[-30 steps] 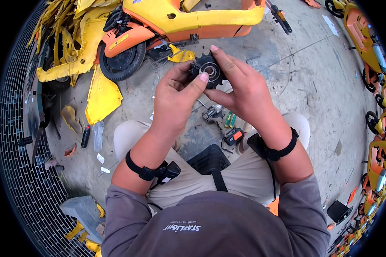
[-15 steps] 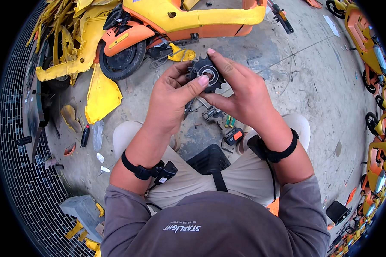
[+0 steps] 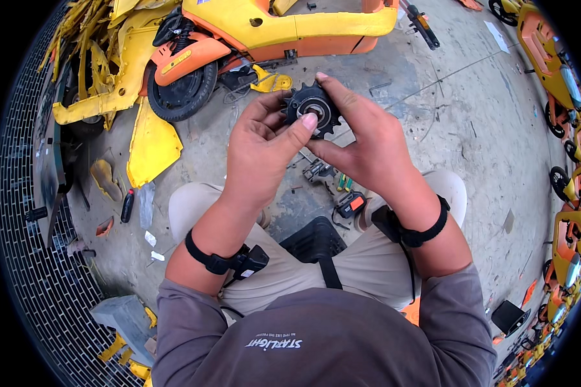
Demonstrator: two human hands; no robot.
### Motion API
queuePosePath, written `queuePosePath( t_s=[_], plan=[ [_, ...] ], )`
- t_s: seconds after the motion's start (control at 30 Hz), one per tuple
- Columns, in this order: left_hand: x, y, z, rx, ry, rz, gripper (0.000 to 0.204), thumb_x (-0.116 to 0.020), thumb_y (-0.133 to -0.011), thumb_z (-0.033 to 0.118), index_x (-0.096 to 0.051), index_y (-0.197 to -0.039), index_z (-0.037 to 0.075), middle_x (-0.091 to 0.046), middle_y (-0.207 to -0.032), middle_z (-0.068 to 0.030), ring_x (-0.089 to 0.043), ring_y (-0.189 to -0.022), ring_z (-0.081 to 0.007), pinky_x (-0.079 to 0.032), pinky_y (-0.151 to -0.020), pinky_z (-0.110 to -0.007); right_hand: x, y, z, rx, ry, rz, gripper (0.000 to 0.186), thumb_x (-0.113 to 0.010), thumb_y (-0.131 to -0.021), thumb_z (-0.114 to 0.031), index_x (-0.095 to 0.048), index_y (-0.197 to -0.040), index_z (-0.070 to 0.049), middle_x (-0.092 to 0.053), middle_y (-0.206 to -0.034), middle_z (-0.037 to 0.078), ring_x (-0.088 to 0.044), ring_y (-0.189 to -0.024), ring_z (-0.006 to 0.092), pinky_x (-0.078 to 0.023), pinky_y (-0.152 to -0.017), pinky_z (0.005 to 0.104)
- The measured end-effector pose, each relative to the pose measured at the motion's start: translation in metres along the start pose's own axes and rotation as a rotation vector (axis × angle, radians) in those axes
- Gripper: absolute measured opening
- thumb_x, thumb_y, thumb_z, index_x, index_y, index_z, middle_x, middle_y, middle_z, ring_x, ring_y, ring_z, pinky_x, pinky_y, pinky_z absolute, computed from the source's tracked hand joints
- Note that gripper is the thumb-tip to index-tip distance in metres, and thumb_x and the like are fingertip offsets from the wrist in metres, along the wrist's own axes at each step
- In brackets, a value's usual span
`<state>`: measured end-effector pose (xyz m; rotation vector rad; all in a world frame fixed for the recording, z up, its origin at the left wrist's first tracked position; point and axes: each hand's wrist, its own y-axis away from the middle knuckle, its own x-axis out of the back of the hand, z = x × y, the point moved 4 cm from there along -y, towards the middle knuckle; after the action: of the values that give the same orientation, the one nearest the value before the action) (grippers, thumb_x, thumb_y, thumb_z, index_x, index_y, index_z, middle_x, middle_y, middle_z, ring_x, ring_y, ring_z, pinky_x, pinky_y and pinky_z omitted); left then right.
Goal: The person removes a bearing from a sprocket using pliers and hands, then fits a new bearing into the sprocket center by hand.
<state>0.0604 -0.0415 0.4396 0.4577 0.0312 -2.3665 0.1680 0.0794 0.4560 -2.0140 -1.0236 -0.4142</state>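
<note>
My left hand (image 3: 259,151) and my right hand (image 3: 374,145) grip a black toothed sprocket (image 3: 324,119) with a metal ring at its centre, raised over my knees. My left thumb presses at the hub, while my right fingers curl around the rim. On the floor beneath lie a metal tool (image 3: 317,170), green-and-yellow handled tools (image 3: 344,182) and a black battery pack (image 3: 350,205) with an orange patch.
A yellow-and-orange scooter body (image 3: 323,29) with a wheel (image 3: 182,97) lies ahead. Broken yellow panels (image 3: 152,145) pile at the left, beside a grating. A row of scooters (image 3: 565,251) lines the right. A grey block (image 3: 119,319) sits at lower left.
Both hands have shifted slightly with the sprocket, which is turned a little. My left thumb now lies further over the centre hole; the floor objects are unmoved.
</note>
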Motion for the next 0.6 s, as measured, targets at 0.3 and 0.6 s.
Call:
queuePosePath(
  t_s=[0.3, 0.6],
  plan=[
    [-0.001, 0.000, -0.001, -0.037, -0.070, 0.009, 0.052, -0.074, -0.090, 0.007, -0.044, -0.130, -0.009, -0.065, -0.113, -0.0156, -0.065, -0.102, -0.0149, -0.055, -0.087, -0.026, -0.004, 0.001, 0.004, 0.006, 0.004, -0.027, 0.081, -0.085, -0.067, -0.013, -0.050, -0.140, -0.003, -0.065, -0.120, 0.020, -0.065, -0.102, 0.0386, -0.055, -0.085, 0.0425],
    [0.006, -0.005, 0.003, -0.044, -0.152, -0.028, 0.051, -0.073, -0.090, 0.003, -0.046, -0.131, -0.008, -0.065, -0.115, -0.0149, -0.066, -0.103, -0.0150, -0.056, -0.088, -0.028, -0.004, 0.004, 0.027, -0.489, -0.712, -0.097, 0.050, -0.076, -0.091, -0.022, -0.059, -0.132, 0.001, -0.069, -0.113, 0.013, -0.064, -0.095, 0.0155, -0.053, -0.082, 0.0304]
  ],
)
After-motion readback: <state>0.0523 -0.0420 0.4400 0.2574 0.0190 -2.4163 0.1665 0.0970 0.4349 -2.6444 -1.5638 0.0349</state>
